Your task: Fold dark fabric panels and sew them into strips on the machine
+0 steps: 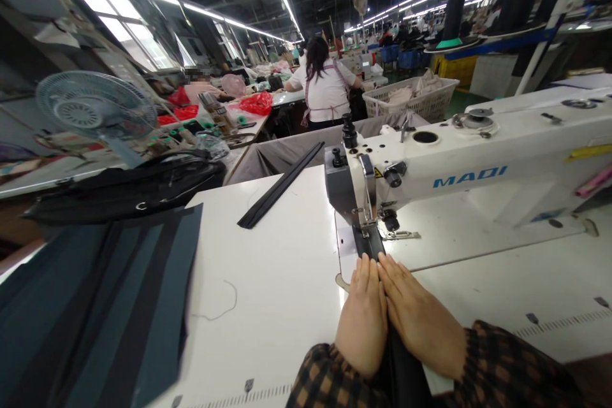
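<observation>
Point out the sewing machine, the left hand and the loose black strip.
Sewing machine point(456, 156), head view: its white arm.
Left hand point(364, 320), head view: its back.
Loose black strip point(282, 187), head view: middle.

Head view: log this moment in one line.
left hand: flat on black fabric strip | right hand: flat on same strip | strip: runs to presser foot of MADI sewing machine

We see our left hand point(363, 319) and right hand point(418, 315) flat on a dark strip point(370, 245), in front of the sewing machine point(459, 162). Left of the machine: loose black strip point(283, 185), dark fabric point(165, 296) farther out. Beyond it: person in white point(329, 92), white basket point(433, 102).
</observation>
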{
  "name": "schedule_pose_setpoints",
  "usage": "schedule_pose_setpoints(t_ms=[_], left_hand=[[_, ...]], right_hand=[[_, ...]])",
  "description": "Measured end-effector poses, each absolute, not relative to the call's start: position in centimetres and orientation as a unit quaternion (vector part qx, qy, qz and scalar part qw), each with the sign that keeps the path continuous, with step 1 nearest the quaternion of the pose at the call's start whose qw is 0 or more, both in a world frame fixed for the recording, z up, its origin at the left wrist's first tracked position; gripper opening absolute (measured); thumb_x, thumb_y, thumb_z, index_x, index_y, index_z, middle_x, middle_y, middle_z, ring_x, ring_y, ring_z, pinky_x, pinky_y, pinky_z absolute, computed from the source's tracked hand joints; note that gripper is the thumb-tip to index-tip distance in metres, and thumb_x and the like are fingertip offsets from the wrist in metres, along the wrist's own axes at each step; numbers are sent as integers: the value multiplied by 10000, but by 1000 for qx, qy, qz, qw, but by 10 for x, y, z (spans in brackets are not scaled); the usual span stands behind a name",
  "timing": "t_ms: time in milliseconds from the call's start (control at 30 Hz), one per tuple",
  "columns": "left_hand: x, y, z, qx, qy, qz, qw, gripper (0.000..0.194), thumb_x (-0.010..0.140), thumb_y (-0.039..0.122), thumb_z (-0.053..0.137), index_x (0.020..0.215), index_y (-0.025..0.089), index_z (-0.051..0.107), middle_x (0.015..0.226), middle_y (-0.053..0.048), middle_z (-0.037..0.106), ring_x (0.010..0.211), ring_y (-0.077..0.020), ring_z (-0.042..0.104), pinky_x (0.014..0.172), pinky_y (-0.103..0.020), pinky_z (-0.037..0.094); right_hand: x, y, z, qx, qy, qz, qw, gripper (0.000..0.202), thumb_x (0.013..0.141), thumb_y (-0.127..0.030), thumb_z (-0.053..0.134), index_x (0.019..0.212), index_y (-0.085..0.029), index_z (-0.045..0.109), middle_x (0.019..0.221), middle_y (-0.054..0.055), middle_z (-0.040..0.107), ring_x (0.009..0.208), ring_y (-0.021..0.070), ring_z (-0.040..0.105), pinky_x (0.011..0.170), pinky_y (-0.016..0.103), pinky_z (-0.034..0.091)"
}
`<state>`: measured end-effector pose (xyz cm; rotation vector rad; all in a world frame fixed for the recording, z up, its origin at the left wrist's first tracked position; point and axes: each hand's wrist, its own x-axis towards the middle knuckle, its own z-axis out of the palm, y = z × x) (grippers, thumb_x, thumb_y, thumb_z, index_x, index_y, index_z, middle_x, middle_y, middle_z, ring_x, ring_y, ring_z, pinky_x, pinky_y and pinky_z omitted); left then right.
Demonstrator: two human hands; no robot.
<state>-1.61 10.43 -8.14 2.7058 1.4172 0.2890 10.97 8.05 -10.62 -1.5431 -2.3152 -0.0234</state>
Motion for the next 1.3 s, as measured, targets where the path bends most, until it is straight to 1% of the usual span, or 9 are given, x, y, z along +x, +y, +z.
schedule_pose_setpoints(t_ms=[367,567,667,833,967,1067,1133,1200,1300], left_hand=[[-1,114,-77,900,428,74,-36,464,763,-30,300,1218,-42,388,1298,-233,386,1242,-318,266,1012,-484,316],[-7,89,-74,885,452,98,49,592,706,16,346,1289,-52,266,1336,-250,316,1242,-308,293,987,-445,371],[-11,77,-70,867,474,125,84,629,702,45,357,1318,2,239,1333,-218,346,1218,-279,359,960,-398,409],[-14,96,-58,775,591,164,153,417,775,102,352,1176,79,463,947,-139,598,844,-230,589,746,-372,502],[-19,107,-57,780,556,193,215,308,819,161,376,1056,167,573,795,-53,590,757,-176,577,704,-308,486],[-23,108,-56,812,523,162,204,297,841,196,380,1052,179,588,733,-38,564,696,-167,566,654,-293,481],[-28,112,-54,837,489,142,199,311,876,239,341,939,186,640,716,-37,554,666,-153,564,651,-289,484],[-38,121,-53,869,436,147,183,340,887,268,335,856,194,666,781,-52,568,737,-154,575,718,-300,488],[-54,137,-59,915,342,165,136,260,860,271,420,1018,225,622,1152,-87,516,1089,-214,478,931,-382,410]], right_hand=[[108,88,-111,-536,-815,4,219,566,768,-60,316,1330,-39,249,1368,148,290,1278,199,211,1014,390,332],[110,90,-117,-516,-830,-15,214,617,726,-36,338,1335,-45,238,1385,150,253,1288,214,169,1008,401,338],[113,87,-117,-510,-836,-19,199,576,747,-43,334,1319,-30,273,1377,173,260,1284,235,177,998,411,350],[114,76,-107,-524,-830,-8,193,454,861,-199,330,1294,-59,344,1360,165,307,1261,248,251,986,424,361],[110,69,-105,-538,-816,-12,210,434,867,-197,330,1280,-70,368,1352,154,325,1257,239,264,991,419,356],[106,65,-106,-545,-811,-12,211,439,864,-198,333,1279,-62,366,1345,159,336,1254,238,270,989,417,358],[106,63,-105,-547,-812,-9,203,443,863,-206,336,1279,-55,365,1337,162,349,1251,242,278,986,418,362],[108,63,-103,-544,-813,-1,207,447,855,-205,349,1279,-64,365,1331,155,363,1248,239,286,985,411,366],[113,68,-100,-540,-808,24,237,419,844,-229,375,1247,-116,405,1321,121,389,1237,214,311,984,392,372]])
